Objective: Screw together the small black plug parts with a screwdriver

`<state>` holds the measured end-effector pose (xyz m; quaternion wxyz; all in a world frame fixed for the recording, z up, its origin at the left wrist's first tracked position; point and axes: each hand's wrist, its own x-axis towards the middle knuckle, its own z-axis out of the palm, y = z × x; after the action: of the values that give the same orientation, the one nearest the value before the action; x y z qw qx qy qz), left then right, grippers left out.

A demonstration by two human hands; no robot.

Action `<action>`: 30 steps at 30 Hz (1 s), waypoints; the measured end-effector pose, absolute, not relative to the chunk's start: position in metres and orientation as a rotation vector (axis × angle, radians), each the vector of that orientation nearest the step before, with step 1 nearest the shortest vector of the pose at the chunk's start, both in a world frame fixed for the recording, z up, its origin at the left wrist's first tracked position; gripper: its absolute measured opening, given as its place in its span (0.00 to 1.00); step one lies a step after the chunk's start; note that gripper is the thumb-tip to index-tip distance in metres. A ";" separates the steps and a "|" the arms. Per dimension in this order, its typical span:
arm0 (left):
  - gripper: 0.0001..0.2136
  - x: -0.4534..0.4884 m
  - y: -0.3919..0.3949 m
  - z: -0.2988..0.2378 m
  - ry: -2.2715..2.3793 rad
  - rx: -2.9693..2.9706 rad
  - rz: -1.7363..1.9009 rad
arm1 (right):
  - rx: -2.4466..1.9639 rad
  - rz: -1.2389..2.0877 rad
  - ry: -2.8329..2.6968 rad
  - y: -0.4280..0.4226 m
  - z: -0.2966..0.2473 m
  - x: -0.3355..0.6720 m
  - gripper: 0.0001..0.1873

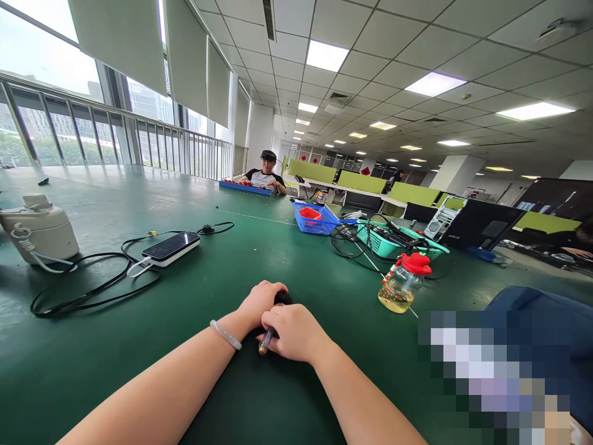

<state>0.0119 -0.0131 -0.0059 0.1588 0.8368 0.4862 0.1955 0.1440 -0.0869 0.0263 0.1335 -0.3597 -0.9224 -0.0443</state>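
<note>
My right hand (294,332) is closed around a slim rod (266,341) with a see-through, dark body and a gold-brown end pointing toward me; its kind is not clear. Beside it and partly behind, my left hand (262,303), with a pale bangle (225,334) on the wrist, is curled round a small black object (283,298). Most of that object is hidden by my fingers. Both hands are close together, low over the green table (222,383). I cannot tell whether the rod and the black object are joined.
Left: a power bank with a screen (171,247), a black cable (92,296) and a beige bottle (39,228). Right: a red-lidded jar of drink (402,287), a teal basket (384,241) of cables, a blue basket (316,219), dark blue cloth (542,327). A person (265,173) sits opposite.
</note>
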 end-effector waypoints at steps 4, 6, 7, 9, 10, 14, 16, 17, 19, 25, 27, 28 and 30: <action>0.16 0.012 -0.018 -0.004 1.352 2.439 0.593 | -1.050 0.038 -2.373 -0.081 0.030 0.158 0.11; 0.14 0.013 -0.020 -0.003 1.342 2.440 0.628 | -1.050 0.168 -2.169 -0.073 0.028 0.168 0.13; 0.14 0.013 -0.020 -0.003 1.349 2.439 0.643 | -1.065 0.275 -2.043 -0.067 0.025 0.174 0.14; 0.15 0.014 -0.021 -0.002 1.381 2.426 0.649 | -1.081 0.556 -1.768 -0.055 0.018 0.185 0.18; 0.16 0.014 -0.021 -0.002 1.395 2.418 0.640 | -1.064 0.703 -1.625 -0.048 0.013 0.189 0.19; 0.17 0.014 -0.021 -0.001 1.421 2.362 0.613 | -0.986 1.038 -1.236 -0.033 0.000 0.199 0.24; 0.17 0.014 -0.022 -0.001 1.420 2.340 0.623 | -0.960 1.086 -1.172 -0.033 -0.001 0.197 0.24; 0.17 0.014 -0.022 -0.002 1.417 2.331 0.633 | -0.953 1.101 -1.164 -0.034 -0.001 0.196 0.24; 0.16 0.013 -0.022 -0.003 1.413 2.310 0.645 | -0.948 1.117 -1.168 -0.036 -0.001 0.192 0.23; 0.17 0.013 -0.022 -0.002 1.407 2.286 0.642 | -0.919 1.102 -1.137 -0.037 -0.002 0.188 0.23; 0.17 0.013 -0.023 0.000 1.414 2.277 0.644 | -0.906 1.094 -1.092 -0.036 -0.002 0.189 0.23; 0.18 0.013 -0.024 0.000 1.419 2.274 0.646 | -0.898 1.090 -1.073 -0.036 -0.002 0.189 0.23; 0.18 0.014 -0.024 0.001 1.428 2.273 0.645 | -0.887 1.089 -1.045 -0.036 -0.001 0.189 0.22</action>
<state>0.0137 -0.0243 0.0013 0.1894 0.8085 0.5078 0.2293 0.1889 -0.0358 -0.0014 0.6407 -0.3888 -0.4584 0.4778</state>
